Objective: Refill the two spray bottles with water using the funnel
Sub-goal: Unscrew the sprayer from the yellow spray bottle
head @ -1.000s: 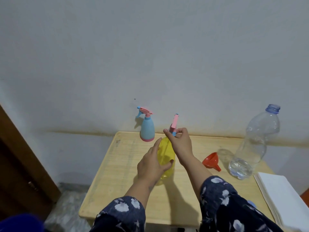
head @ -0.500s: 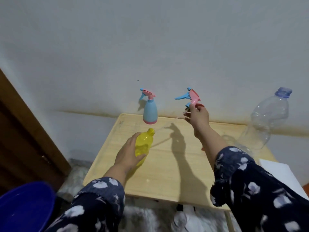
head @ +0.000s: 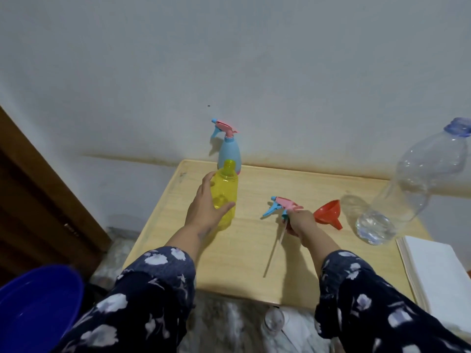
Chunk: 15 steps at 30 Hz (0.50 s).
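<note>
1. Right hand [head: 299, 221] has dropped from mid-air to the table [head: 254, 250], fingers gripping the spray head [head: 283, 206], dip tube trailing toward the near edge.
2. Left hand [head: 204, 207] still grips the uncapped yellow bottle [head: 225, 189], now upright.
3. Funnel [head: 327, 214], previously hidden behind the arm, lies just right of the right hand.

spray bottles [head: 224, 197] — 2 | funnel [head: 327, 214] — 1 | water bottle [head: 410, 184] — 1 | basin [head: 35, 309] — 1

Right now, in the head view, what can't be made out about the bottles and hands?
- Yellow bottle: its left side, hidden by the left hand.
- Blue spray bottle: its base, hidden behind the yellow bottle.
- Right hand: fingers underneath, round the spray head.
- Water bottle: cap cut by the right edge.
</note>
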Each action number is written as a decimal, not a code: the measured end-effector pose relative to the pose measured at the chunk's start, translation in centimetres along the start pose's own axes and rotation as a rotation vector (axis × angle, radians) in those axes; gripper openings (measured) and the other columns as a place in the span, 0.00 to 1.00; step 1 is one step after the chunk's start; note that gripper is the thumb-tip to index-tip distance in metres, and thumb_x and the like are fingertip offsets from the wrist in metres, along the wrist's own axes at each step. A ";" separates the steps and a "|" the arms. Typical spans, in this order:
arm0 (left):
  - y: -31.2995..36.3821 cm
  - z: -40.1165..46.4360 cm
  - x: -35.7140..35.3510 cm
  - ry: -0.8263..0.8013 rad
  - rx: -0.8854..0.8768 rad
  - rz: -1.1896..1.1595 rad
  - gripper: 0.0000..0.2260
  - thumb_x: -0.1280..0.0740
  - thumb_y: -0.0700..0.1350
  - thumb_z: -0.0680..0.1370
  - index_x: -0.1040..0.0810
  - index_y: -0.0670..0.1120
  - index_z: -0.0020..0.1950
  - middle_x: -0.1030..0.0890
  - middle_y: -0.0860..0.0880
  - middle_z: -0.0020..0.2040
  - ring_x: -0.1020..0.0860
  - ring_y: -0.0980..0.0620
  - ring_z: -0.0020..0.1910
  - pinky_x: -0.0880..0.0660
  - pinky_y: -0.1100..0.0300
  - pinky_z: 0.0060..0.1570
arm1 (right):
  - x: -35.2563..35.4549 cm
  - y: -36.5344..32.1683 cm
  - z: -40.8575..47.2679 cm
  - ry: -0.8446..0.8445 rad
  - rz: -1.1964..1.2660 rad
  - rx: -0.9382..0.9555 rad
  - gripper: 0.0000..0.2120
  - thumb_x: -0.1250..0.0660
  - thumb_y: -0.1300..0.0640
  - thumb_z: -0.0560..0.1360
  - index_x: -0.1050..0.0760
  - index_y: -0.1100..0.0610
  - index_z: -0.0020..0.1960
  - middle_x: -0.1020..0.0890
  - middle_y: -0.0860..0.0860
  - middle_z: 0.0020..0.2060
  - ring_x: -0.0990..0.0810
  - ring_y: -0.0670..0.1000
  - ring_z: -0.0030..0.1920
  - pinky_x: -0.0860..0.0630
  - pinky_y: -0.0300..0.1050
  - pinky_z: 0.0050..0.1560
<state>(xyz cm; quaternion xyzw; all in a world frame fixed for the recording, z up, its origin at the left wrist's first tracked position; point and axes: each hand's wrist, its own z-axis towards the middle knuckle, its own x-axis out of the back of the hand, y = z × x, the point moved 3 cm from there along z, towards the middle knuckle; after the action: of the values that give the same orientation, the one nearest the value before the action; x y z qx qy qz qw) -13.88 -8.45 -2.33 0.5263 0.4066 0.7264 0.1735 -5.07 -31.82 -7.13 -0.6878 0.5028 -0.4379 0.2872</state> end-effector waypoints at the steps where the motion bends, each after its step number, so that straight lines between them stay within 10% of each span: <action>1: 0.2 0.3 -0.2 -0.001 -0.003 -0.004 0.39 0.24 0.52 0.71 0.45 0.58 0.74 0.31 0.49 0.71 0.29 0.47 0.67 0.27 0.51 0.59 | 0.0 0.3 0.1 0.010 -0.072 0.005 0.18 0.44 0.51 0.80 0.24 0.60 0.39 0.22 0.55 0.34 0.24 0.57 0.39 0.26 0.51 0.46; 9: 1.6 2.4 -1.7 -0.008 -0.037 -0.059 0.39 0.24 0.52 0.71 0.44 0.57 0.74 0.31 0.50 0.71 0.29 0.49 0.67 0.31 0.58 0.54 | 1.2 1.1 0.3 0.111 -0.505 0.124 0.17 0.44 0.49 0.81 0.23 0.61 0.49 0.20 0.56 0.43 0.24 0.56 0.42 0.32 0.44 0.41; 15: 2.6 3.9 -3.3 -0.030 -0.049 -0.076 0.40 0.24 0.53 0.70 0.45 0.57 0.75 0.30 0.50 0.71 0.28 0.46 0.66 0.28 0.52 0.58 | 5.4 -1.2 -0.9 0.615 -0.632 0.399 0.19 0.31 0.52 0.74 0.29 0.57 0.62 0.24 0.56 0.56 0.27 0.58 0.58 0.29 0.52 0.53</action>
<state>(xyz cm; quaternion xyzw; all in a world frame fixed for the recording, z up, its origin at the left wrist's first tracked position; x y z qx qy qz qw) -8.65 -10.71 -1.88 0.5169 0.4060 0.7209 0.2198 -4.74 -36.44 -4.02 -0.5771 0.2370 -0.7745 0.1046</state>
